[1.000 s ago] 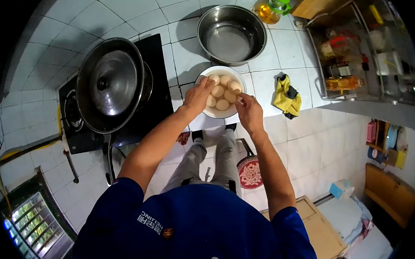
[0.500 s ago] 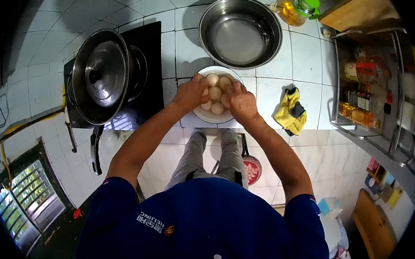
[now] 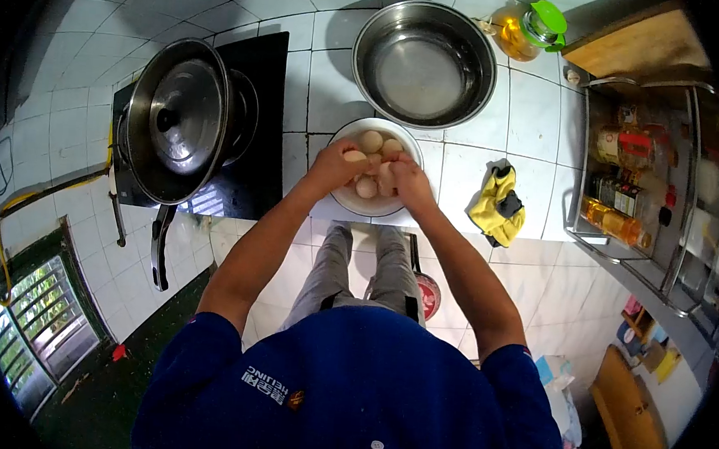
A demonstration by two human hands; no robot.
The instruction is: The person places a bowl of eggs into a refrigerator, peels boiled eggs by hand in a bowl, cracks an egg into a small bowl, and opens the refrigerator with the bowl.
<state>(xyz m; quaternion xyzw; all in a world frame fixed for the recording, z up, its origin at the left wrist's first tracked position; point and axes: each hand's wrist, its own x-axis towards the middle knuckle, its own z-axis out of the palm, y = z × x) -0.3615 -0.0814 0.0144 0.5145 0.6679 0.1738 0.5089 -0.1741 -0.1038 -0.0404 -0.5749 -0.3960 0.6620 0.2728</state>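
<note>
A white bowl (image 3: 340,200) near the counter's front edge holds several pale round eggs (image 3: 370,141) in liquid. My left hand (image 3: 336,167) is over the bowl's left side, its fingers closed round one egg. On the right side my right hand (image 3: 409,181) reaches in, fingers closed on another egg that they partly cover. The two hands are close together above the middle of the bowl.
Behind the bowl stands a big metal basin (image 3: 422,72). A lidded wok (image 3: 177,119) sits on the black stove (image 3: 256,169) at left. To the right are a yellow-black cloth (image 3: 499,208), an oil jug (image 3: 519,37) and a bottle rack (image 3: 622,240).
Both hands have drawn closer together over the bowl, and each now has an egg in its fingers. The view has shifted, with the basin and rack appearing larger than a second ago.
</note>
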